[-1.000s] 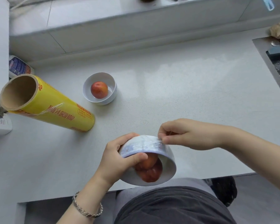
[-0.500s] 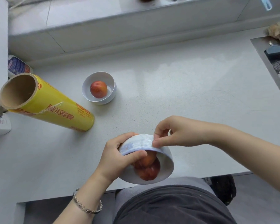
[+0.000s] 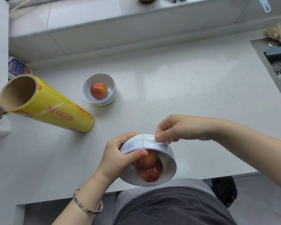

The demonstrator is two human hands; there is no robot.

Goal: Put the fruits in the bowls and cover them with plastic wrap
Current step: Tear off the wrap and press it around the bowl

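Left grip (image 3: 118, 158) holds tilted bowl (image 3: 167, 168); right grip (image 3: 177, 129) pinches wrap (image 3: 144, 142).

The roll of wrap (image 3: 55, 109) is yellow with red letters and has a brown cardboard core. Both bowls (image 3: 99, 89) (image 3: 167, 166) are white. The fruits (image 3: 98, 90) (image 3: 150, 168) are red-orange. The counter (image 3: 177, 88) is pale grey with fine speckles. The bracelet (image 3: 88, 207) is silver.

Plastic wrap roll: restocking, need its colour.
Yellow roll with red lettering, clearest in the head view.
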